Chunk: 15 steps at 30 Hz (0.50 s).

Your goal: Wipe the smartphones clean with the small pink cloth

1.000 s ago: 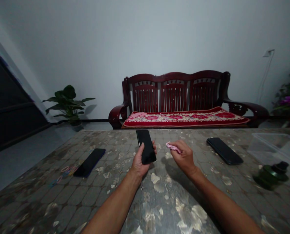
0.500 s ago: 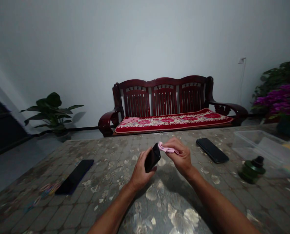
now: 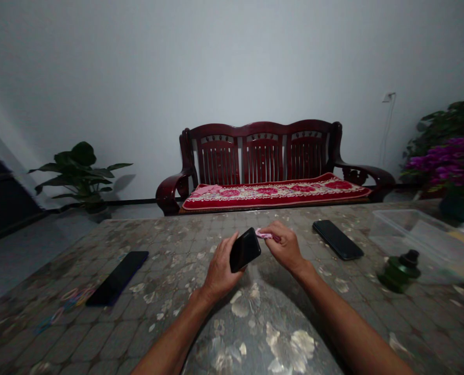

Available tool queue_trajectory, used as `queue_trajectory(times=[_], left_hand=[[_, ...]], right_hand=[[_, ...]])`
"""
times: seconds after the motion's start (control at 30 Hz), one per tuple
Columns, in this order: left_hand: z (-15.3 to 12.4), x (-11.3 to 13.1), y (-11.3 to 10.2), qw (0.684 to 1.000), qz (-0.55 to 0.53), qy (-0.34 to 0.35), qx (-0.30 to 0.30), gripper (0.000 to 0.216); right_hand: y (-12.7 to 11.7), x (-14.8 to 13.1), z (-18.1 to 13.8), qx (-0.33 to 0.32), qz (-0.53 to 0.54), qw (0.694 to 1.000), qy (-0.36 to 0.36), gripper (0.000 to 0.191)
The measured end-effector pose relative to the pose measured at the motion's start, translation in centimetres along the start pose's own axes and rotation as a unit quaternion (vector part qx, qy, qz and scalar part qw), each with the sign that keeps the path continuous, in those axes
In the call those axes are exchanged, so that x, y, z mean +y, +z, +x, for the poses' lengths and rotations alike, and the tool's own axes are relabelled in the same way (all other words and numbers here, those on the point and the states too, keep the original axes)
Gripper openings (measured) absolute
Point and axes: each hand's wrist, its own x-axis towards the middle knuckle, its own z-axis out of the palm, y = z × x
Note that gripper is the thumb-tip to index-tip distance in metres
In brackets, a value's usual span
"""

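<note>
My left hand (image 3: pixel 220 271) grips a black phone (image 3: pixel 245 249) and holds it raised above the patterned table (image 3: pixel 255 333), its dark screen tilted toward me. Just to the right, my right hand (image 3: pixel 284 249) pinches a small pink cloth (image 3: pixel 263 234) against the phone's upper right corner. Both hands are closed on what they hold, near the middle of the table.
A second black phone (image 3: pixel 116 277) lies at the left beside coloured rubber bands (image 3: pixel 73 297). A third phone (image 3: pixel 337 239) lies at the right. A dark green bottle (image 3: pixel 399 271) and a clear plastic box (image 3: pixel 423 237) stand further right. A wooden bench (image 3: pixel 266 166) is behind.
My left hand has lifted the phone off the table and turned it toward me. My right hand brought the pink cloth up to the phone's corner. The view shifted right.
</note>
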Motion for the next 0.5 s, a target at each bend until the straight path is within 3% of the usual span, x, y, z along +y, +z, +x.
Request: queue_trajectory(times=[0.07, 0.17, 0.23, 0.33, 0.43, 0.5], left_hand=[[0.0, -0.3, -0.2, 0.999, 0.046, 0.007, -0.003, 0.08], [0.0, -0.5, -0.4, 0.995, 0.096, 0.013, -0.011, 0.081], [0.0, -0.7, -0.4, 0.993, 0.118, 0.011, -0.012, 0.081], [-0.2, -0.8, -0.3, 0.989, 0.148, 0.004, -0.001, 0.081], [-0.3, -0.7, -0.1, 0.984, 0.177, 0.016, 0.013, 0.081], [-0.4, -0.5, -0.1, 0.98, 0.196, 0.034, 0.021, 0.082]], right_hand=[[0.4, 1.1, -0.2, -0.092, -0.057, 0.992, 0.071, 0.026], [0.6, 2.2, -0.5, -0.247, -0.106, 0.955, 0.127, 0.023], [0.5, 2.5, -0.4, -0.286, -0.106, 0.942, 0.141, 0.032], [0.1, 2.6, 0.1, -0.256, -0.031, 0.95, 0.178, 0.051], [0.0, 1.9, 0.6, -0.207, 0.089, 0.953, 0.203, 0.046], [0.0, 0.8, 0.7, -0.168, 0.11, 0.961, 0.193, 0.044]])
